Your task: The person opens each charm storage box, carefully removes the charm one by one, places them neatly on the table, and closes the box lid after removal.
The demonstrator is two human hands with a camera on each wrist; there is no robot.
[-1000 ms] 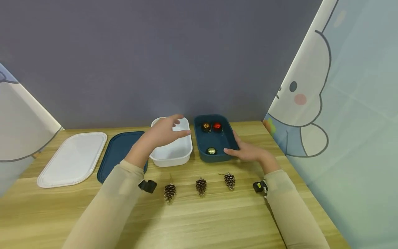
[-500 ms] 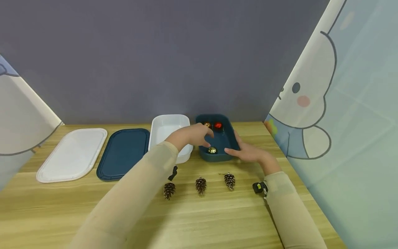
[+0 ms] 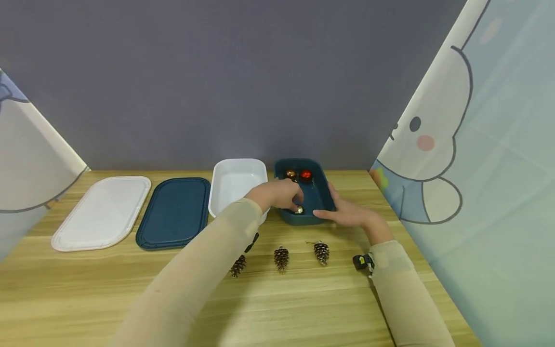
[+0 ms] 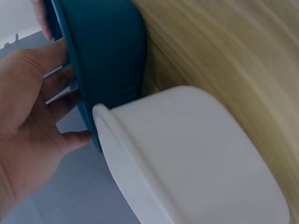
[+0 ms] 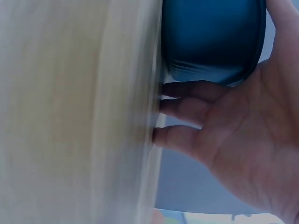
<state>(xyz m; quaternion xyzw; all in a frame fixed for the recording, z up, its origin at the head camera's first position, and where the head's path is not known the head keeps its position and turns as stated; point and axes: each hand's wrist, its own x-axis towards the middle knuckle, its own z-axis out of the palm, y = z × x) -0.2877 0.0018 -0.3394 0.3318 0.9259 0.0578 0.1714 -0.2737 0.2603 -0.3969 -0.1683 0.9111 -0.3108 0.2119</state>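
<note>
Reaching into the dark blue plastic box [image 3: 315,219], my left hand [image 3: 279,193] pinches a gold Christmas bauble [image 3: 299,209] near the box's front wall. Its fingers pass over the blue rim in the left wrist view, where the bauble is hidden. My right hand [image 3: 347,211] rests at the box's front right corner, thumb at the front rim and straight fingers along the right side. In the right wrist view, the fingertips [image 5: 161,136] touch the table beside the box. Another gold bauble [image 3: 291,173] and a red bauble [image 3: 305,175] lie at the back of the box.
A white box [image 3: 236,179] stands left of the blue one. Further left lie a dark blue lid [image 3: 175,212] and a white lid [image 3: 104,209]. Three pinecones, including a middle one [image 3: 281,258], lie in front on the wooden table [image 3: 303,308]. A grey panel [image 3: 234,86] rises behind.
My left hand has moved right from above the white box into the blue box and closed its fingers on the front gold bauble. The right hand has stayed at the blue box's corner.
</note>
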